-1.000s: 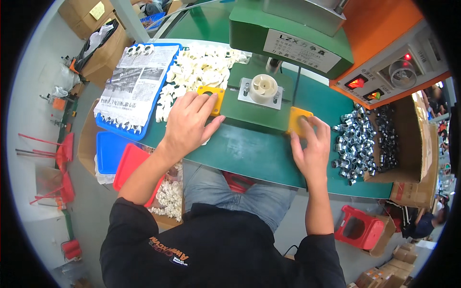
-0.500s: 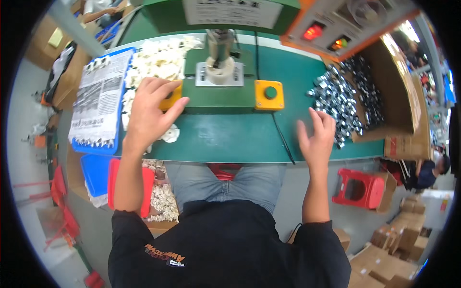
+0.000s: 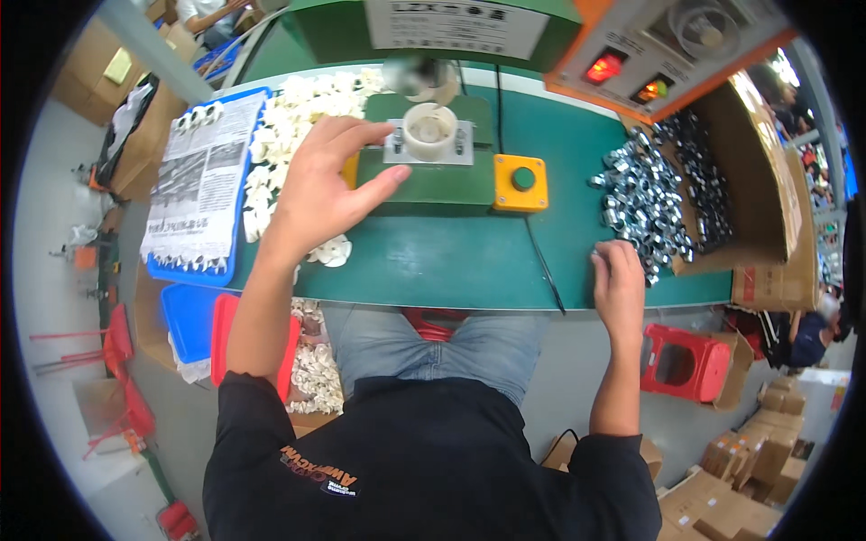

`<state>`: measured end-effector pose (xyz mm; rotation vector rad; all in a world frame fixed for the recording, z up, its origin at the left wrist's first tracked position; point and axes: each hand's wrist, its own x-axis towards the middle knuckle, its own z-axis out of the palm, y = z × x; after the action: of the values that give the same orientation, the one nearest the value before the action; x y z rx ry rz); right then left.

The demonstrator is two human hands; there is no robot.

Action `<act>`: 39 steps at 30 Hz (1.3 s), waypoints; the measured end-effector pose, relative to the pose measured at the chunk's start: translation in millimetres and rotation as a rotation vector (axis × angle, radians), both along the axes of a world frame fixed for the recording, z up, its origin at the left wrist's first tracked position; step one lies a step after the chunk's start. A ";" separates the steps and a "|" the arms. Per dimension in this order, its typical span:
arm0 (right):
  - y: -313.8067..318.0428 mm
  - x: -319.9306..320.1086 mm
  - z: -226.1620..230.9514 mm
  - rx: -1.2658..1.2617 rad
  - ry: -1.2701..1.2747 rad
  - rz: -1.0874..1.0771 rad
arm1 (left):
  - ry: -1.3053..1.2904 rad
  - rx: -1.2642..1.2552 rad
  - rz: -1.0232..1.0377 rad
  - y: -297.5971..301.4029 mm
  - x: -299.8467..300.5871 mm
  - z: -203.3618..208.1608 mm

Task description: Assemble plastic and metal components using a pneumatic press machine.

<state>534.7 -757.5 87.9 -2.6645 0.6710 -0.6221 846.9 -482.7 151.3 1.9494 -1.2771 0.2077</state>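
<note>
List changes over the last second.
Left hand moved right from one yellow square button box toward the round white plastic part. Right hand left the other yellow box, moving right and toward the body, beside the shiny metal rings. The silver cylindrical ram, down half a second ago, has risen. Same: part on its metal plate.

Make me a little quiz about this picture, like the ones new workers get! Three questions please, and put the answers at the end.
1. Which hand is nearer the round white part, the left or the right?
2. True or false: the button on the yellow box to the right of that part is red.
3. Fill in the blank: the newspaper lies over a ____ tray.

Key:
1. The left hand.
2. False; it is green.
3. Blue.
</note>
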 end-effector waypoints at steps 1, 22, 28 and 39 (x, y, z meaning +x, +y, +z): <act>0.8 1.1 2.2 0.019 0.027 0.021 | 0.021 -0.004 0.017 -4.2 -1.6 2.3; 54.4 181.4 56.4 1.042 -0.411 0.314 | -0.040 -0.192 0.248 -16.7 9.6 -1.0; 76.0 229.1 73.3 0.774 -0.393 0.348 | -0.075 -0.066 0.441 57.7 38.7 3.4; 67.2 236.7 57.9 0.551 -0.452 0.316 | -0.221 0.240 0.690 155.9 138.8 -41.0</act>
<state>771.4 -690.3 145.8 -1.9669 0.2350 -0.7771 985.7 -326.8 110.3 2.5790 -0.7307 0.6494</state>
